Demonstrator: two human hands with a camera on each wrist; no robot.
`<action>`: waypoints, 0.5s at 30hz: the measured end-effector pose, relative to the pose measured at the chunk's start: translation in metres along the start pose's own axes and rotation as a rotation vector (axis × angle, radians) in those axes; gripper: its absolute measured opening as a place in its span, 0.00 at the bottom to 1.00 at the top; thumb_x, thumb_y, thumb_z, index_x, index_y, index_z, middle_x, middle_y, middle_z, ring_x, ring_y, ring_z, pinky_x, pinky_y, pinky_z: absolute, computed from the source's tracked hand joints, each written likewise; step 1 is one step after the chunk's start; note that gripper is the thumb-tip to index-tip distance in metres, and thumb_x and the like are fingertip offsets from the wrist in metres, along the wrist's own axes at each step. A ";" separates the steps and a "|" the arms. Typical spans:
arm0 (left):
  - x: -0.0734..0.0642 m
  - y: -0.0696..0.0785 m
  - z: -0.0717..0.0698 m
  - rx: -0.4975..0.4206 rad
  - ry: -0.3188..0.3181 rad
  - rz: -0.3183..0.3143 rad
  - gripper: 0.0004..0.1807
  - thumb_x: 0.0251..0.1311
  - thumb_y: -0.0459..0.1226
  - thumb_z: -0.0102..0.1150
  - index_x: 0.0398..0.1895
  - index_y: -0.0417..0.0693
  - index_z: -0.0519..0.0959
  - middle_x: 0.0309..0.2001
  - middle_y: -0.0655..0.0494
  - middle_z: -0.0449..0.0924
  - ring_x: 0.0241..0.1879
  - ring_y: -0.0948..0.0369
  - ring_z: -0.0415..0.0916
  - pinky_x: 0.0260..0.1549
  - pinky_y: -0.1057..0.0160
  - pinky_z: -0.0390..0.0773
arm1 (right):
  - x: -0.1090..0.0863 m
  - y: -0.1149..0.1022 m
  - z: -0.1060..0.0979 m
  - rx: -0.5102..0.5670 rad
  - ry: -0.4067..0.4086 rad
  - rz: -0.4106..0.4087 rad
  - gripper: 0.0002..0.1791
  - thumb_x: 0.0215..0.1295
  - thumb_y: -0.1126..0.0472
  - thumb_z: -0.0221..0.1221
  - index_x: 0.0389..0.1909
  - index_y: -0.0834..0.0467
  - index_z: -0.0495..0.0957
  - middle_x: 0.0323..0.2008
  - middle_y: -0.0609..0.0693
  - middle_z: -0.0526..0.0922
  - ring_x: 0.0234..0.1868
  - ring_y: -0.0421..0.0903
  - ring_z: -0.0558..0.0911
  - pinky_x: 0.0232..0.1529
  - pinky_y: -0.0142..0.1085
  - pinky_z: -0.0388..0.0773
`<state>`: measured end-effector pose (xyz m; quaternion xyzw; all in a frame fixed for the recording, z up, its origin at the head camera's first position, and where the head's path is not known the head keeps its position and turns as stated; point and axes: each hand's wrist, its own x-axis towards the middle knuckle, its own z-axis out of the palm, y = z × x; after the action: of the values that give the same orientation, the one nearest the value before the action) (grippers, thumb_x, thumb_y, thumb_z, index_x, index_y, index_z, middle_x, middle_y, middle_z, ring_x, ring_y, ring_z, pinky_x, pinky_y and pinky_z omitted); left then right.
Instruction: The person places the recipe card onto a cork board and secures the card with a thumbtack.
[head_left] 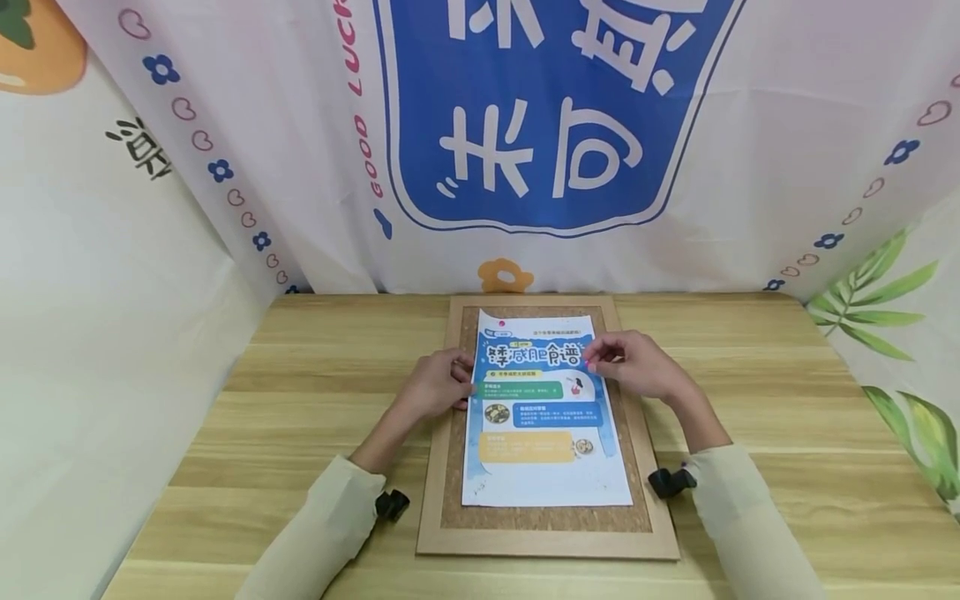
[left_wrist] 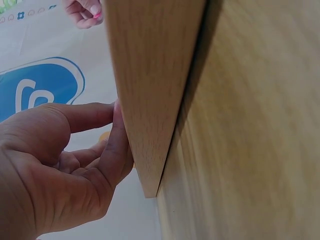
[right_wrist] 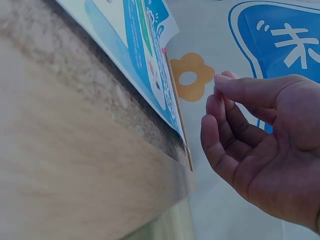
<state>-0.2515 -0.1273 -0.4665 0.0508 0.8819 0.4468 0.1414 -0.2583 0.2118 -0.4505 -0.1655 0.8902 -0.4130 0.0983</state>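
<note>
A printed poster lies on a wood-framed cork board; a pink push pin sits in its curled top left corner. My left hand reaches over the frame's left side. Its thumb and index fingertips come together at the poster's left edge, partly hidden behind the frame in the left wrist view. At the poster's upper right edge, my right hand pinches another pink push pin between thumb and fingers. In the right wrist view, that hand is raised off the board, its other fingers curled.
The board lies on a wood-grain table, close to its back edge. Behind it hangs a white cloth printed with a blue sign. A black wrist camera is worn on the left sleeve and another on the right.
</note>
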 end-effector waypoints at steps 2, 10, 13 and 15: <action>0.000 0.001 -0.001 0.008 0.002 0.000 0.18 0.66 0.25 0.68 0.58 0.36 0.81 0.40 0.42 0.87 0.30 0.57 0.86 0.27 0.64 0.90 | 0.001 0.001 0.000 -0.001 -0.002 -0.005 0.06 0.76 0.64 0.64 0.47 0.60 0.86 0.43 0.54 0.86 0.45 0.50 0.79 0.47 0.35 0.79; 0.001 0.001 -0.001 0.016 -0.005 -0.001 0.18 0.66 0.25 0.67 0.59 0.35 0.81 0.40 0.42 0.87 0.30 0.58 0.86 0.28 0.64 0.90 | 0.002 0.004 0.002 -0.001 -0.006 -0.004 0.06 0.76 0.64 0.64 0.47 0.60 0.86 0.43 0.53 0.86 0.45 0.50 0.79 0.47 0.34 0.79; 0.001 0.001 -0.001 0.005 -0.007 -0.003 0.19 0.66 0.25 0.67 0.59 0.34 0.80 0.40 0.41 0.87 0.30 0.58 0.86 0.28 0.64 0.90 | 0.003 0.004 0.002 -0.001 -0.010 0.000 0.05 0.76 0.64 0.64 0.47 0.60 0.86 0.43 0.54 0.86 0.45 0.50 0.79 0.47 0.34 0.79; 0.001 0.001 0.000 -0.004 -0.009 -0.005 0.19 0.66 0.24 0.67 0.59 0.34 0.80 0.41 0.41 0.87 0.30 0.57 0.86 0.28 0.64 0.90 | 0.003 0.005 0.003 -0.003 -0.013 0.003 0.05 0.76 0.64 0.64 0.47 0.60 0.86 0.43 0.54 0.86 0.45 0.50 0.79 0.48 0.35 0.79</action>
<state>-0.2521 -0.1267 -0.4655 0.0503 0.8805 0.4480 0.1468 -0.2612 0.2113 -0.4562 -0.1670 0.8905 -0.4102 0.1046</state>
